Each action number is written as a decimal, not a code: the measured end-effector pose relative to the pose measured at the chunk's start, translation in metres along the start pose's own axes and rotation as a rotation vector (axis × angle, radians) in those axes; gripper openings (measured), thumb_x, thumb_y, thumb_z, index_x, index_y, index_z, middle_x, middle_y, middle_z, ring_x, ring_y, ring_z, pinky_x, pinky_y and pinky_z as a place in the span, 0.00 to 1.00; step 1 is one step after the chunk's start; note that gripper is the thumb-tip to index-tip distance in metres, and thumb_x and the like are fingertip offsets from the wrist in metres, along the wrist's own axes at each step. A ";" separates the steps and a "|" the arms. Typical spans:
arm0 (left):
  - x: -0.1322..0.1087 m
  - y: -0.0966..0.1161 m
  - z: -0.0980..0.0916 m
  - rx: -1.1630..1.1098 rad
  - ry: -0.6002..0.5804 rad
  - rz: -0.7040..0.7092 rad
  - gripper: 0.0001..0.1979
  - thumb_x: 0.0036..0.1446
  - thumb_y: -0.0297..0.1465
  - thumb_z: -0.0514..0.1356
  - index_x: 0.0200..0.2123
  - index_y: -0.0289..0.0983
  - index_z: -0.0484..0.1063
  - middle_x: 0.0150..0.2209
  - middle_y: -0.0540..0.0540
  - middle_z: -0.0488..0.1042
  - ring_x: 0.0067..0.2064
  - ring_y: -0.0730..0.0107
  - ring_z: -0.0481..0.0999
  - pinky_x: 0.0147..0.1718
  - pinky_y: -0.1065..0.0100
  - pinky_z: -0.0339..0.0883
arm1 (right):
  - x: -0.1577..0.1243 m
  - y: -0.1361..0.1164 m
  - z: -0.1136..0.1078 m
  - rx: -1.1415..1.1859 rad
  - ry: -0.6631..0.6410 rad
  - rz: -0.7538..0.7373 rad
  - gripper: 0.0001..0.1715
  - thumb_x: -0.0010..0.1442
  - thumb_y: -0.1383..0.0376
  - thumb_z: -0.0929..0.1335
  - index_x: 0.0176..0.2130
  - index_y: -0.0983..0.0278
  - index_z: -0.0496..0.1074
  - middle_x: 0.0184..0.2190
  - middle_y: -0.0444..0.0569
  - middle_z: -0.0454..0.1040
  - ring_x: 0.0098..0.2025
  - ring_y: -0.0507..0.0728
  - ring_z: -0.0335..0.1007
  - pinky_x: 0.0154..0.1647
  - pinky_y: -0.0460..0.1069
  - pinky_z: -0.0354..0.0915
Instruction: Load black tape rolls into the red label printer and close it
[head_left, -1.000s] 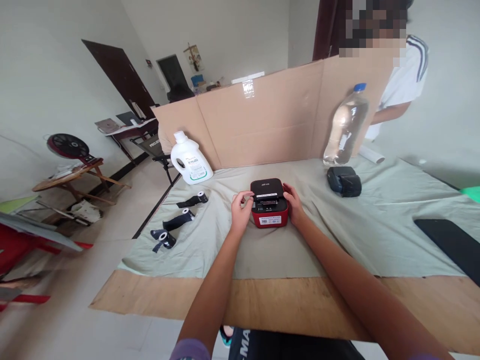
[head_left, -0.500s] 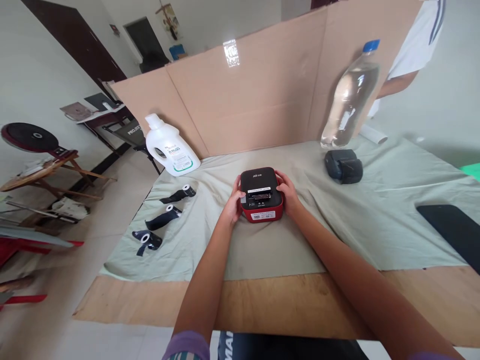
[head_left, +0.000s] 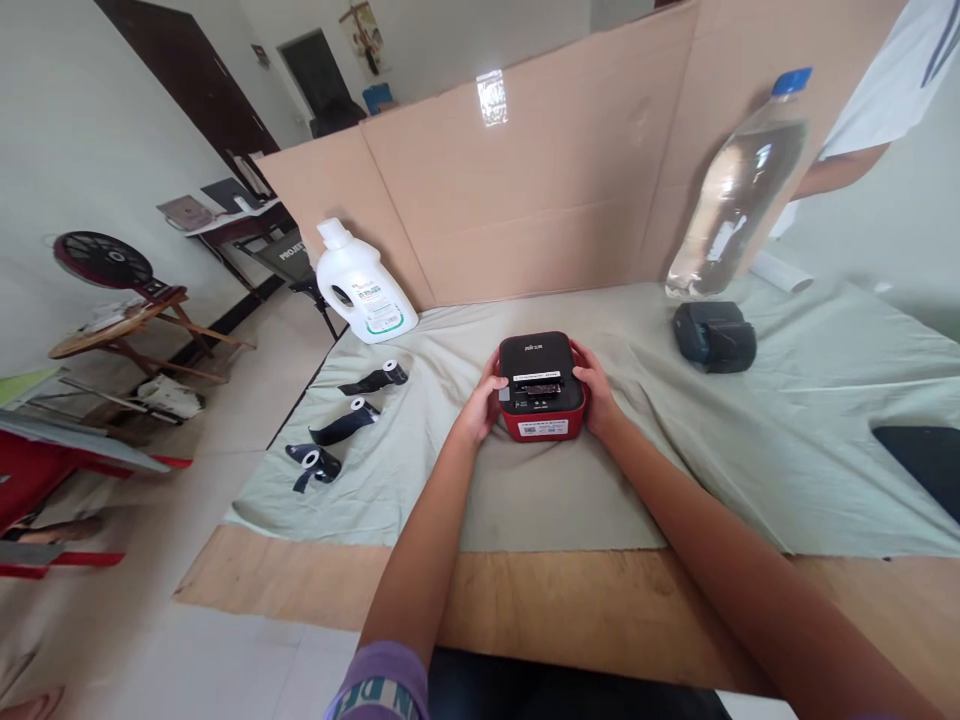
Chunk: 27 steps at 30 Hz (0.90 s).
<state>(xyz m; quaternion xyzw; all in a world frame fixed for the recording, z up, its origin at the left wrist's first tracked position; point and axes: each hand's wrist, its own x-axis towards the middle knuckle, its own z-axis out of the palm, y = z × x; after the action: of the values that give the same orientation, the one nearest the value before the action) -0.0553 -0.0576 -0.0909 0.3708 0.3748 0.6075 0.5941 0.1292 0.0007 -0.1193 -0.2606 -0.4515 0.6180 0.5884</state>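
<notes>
A small red label printer (head_left: 536, 362) with a black top stands on the cloth in front of me, a slot across its lid and a white label on its front. My left hand (head_left: 484, 402) grips its left side, the thumb on the top edge. On the opposite side my right hand (head_left: 598, 388) holds it likewise, thumb over the rim. The fingers behind the sides are partly hidden. Several black rolls (head_left: 320, 463) with white cores lie to the left, their ends partly unrolled.
A white jug (head_left: 364, 285) and a clear bottle (head_left: 739, 200) with a blue cap stand before a cardboard screen (head_left: 525, 190). A black device (head_left: 712, 337) sits right of the printer, a dark flat object (head_left: 926, 460) farther right. Behind the screen a person's arm (head_left: 844, 172) shows.
The view has shifted, so everything appears farther right. Both hands stay on the label printer, which looks unmoved on the cloth.
</notes>
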 end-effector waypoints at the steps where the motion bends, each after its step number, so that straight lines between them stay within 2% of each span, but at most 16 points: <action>1: -0.001 0.000 0.000 0.001 0.012 0.010 0.36 0.48 0.33 0.63 0.63 0.46 0.67 0.63 0.50 0.71 0.63 0.52 0.70 0.59 0.55 0.67 | 0.000 0.000 0.000 0.011 0.005 0.006 0.31 0.50 0.54 0.72 0.54 0.53 0.71 0.61 0.45 0.72 0.66 0.66 0.63 0.69 0.64 0.57; 5: -0.007 -0.002 -0.002 0.024 0.058 0.032 0.33 0.50 0.37 0.66 0.61 0.44 0.70 0.65 0.48 0.68 0.66 0.51 0.66 0.60 0.56 0.66 | 0.000 0.000 -0.001 0.029 0.010 0.029 0.30 0.52 0.55 0.72 0.54 0.52 0.72 0.60 0.46 0.72 0.65 0.66 0.64 0.68 0.64 0.58; 11: -0.008 -0.005 -0.010 0.015 0.105 0.050 0.30 0.50 0.41 0.69 0.57 0.41 0.73 0.62 0.44 0.72 0.64 0.50 0.68 0.60 0.55 0.65 | 0.002 0.001 -0.002 0.022 0.011 0.019 0.29 0.52 0.54 0.72 0.54 0.52 0.72 0.60 0.46 0.73 0.65 0.66 0.65 0.69 0.64 0.58; 18: -0.008 -0.007 -0.010 0.031 0.102 0.092 0.29 0.51 0.42 0.69 0.56 0.40 0.74 0.58 0.43 0.76 0.62 0.51 0.71 0.60 0.55 0.64 | 0.005 0.008 -0.007 0.047 0.001 0.024 0.28 0.54 0.56 0.72 0.54 0.52 0.72 0.61 0.46 0.72 0.66 0.65 0.63 0.69 0.63 0.58; 27: -0.008 -0.009 -0.009 0.023 0.108 0.108 0.28 0.51 0.42 0.69 0.55 0.40 0.74 0.59 0.42 0.75 0.63 0.51 0.70 0.61 0.55 0.63 | 0.003 0.005 -0.008 0.041 -0.022 0.013 0.28 0.55 0.56 0.72 0.55 0.52 0.72 0.62 0.46 0.71 0.66 0.64 0.63 0.69 0.63 0.58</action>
<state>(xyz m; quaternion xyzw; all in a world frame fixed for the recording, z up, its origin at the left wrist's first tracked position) -0.0586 -0.0657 -0.1031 0.3638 0.3930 0.6534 0.5350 0.1327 0.0065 -0.1262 -0.2445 -0.4435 0.6337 0.5848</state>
